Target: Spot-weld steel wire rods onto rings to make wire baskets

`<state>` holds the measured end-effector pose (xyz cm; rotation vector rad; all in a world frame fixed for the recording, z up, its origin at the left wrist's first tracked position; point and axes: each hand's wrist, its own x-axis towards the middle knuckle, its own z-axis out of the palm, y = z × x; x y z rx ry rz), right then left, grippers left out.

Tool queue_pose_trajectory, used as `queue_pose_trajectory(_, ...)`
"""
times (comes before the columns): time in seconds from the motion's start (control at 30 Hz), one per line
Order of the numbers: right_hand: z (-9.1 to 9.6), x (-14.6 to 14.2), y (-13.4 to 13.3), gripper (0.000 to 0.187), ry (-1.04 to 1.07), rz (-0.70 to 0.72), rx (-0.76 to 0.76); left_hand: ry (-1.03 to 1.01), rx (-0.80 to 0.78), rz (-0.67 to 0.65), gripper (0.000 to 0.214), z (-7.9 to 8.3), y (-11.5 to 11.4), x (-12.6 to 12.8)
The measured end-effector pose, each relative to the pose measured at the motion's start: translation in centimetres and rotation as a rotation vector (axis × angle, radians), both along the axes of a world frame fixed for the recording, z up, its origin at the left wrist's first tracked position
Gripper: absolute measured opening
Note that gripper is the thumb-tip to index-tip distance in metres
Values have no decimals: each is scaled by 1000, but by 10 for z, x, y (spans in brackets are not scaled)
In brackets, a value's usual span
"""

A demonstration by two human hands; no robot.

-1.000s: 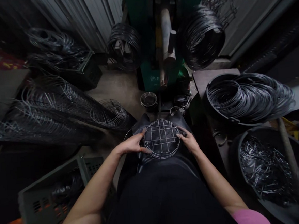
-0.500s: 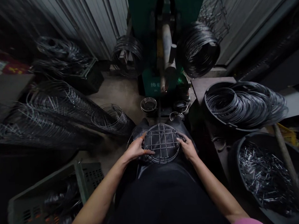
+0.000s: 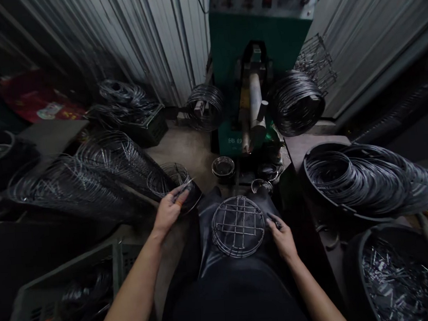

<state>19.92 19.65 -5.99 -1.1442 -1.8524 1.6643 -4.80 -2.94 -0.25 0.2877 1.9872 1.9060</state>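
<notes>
A round wire grate (image 3: 238, 227) with crossed bars lies on the dark apron over my lap. My left hand (image 3: 169, 210) is off to its left, at the near end of a stack of wire rings (image 3: 158, 179). Its thumb and fingers are pinched together by a thin bright line, perhaps a wire; what they hold is unclear. Just beside the grate's right edge is my right hand (image 3: 283, 236), fingers curled and darkened at the tips. I cannot make out whether anything is in them.
Ahead stands a green machine (image 3: 226, 81) with wire coils (image 3: 298, 103) on both sides. To the right are a tub of wire rings (image 3: 327, 211) and a tub of short metal pieces (image 3: 398, 275). A green crate (image 3: 67, 268) sits at lower left.
My left hand has left the grate and moved left to the stacked rings. My right hand has come slightly off the grate's edge. The view has tilted up and shifted left.
</notes>
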Motion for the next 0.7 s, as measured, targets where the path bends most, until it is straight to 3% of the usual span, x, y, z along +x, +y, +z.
queue_pose_trajectory(0.1, 25, -3, 3, 41, 23, -68, 76, -67, 342, 193, 33, 29, 9, 1)
queue_pose_trajectory(0.23, 57, -12, -6, 37, 56, 21, 113, -306, 633, 173, 24, 49, 32, 29)
queue_pose_trajectory(0.43, 64, -21, -38, 40, 63, 178, 70, -677, 723, 86, 21, 35, 57, 73)
queue_pose_trajectory(0.57, 58, -23, -50, 39, 79, 162, 38, -724, 741, 56, 17, 25, 62, 89)
queue_pose_trajectory(0.7, 52, -23, -47, 40, 133, 58, 29, -676, 714, -29, 24, 28, 56, 100)
